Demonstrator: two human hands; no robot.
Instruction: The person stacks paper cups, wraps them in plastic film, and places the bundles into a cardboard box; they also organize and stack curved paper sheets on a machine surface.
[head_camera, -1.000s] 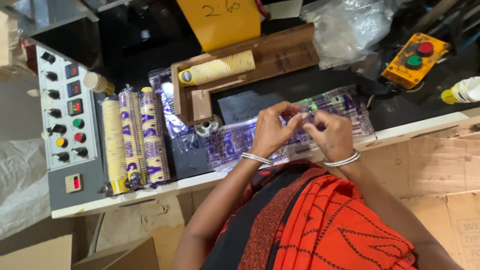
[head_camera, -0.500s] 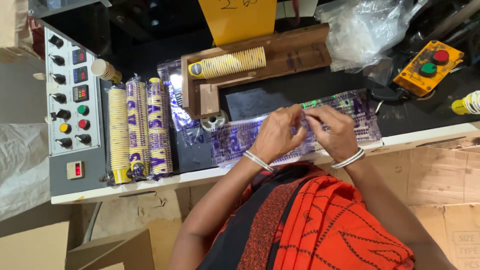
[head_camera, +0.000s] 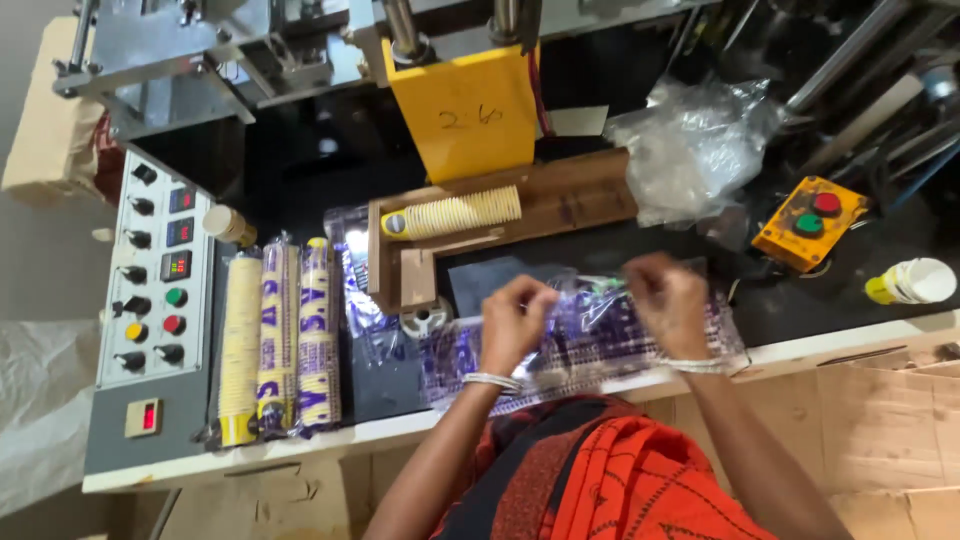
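- Clear plastic bag (head_camera: 590, 335) with purple print, stretched between both hands over the near edge of the worktop (head_camera: 860, 340), right of centre.
- Left hand (head_camera: 515, 322): grip closed on the bag's left end, fingers curled; a white bangle (head_camera: 490, 381) on the wrist.
- Right hand (head_camera: 668, 300): grip pinched on the bag's right part, lifted slightly and blurred; a second bangle on that wrist.
- Stack of flat printed bags (head_camera: 460, 365) lying on the worktop under and left of the held bag.
- Wooden tray (head_camera: 580, 195), far of the hands, holding a row of nested yellow paper cups (head_camera: 455, 213) lying on its side.
- Three wrapped cup sleeves (head_camera: 280, 340), lying side by side, left of the bags.
- Grey control panel (head_camera: 150, 310) with knobs and coloured buttons, far left.
- Yellow button box (head_camera: 808, 222) with one red and one green button, right, far of the hands.
- Crumpled clear plastic (head_camera: 695, 150), far right of the tray.
- Yellow plate (head_camera: 470, 115) on the machine, far centre.
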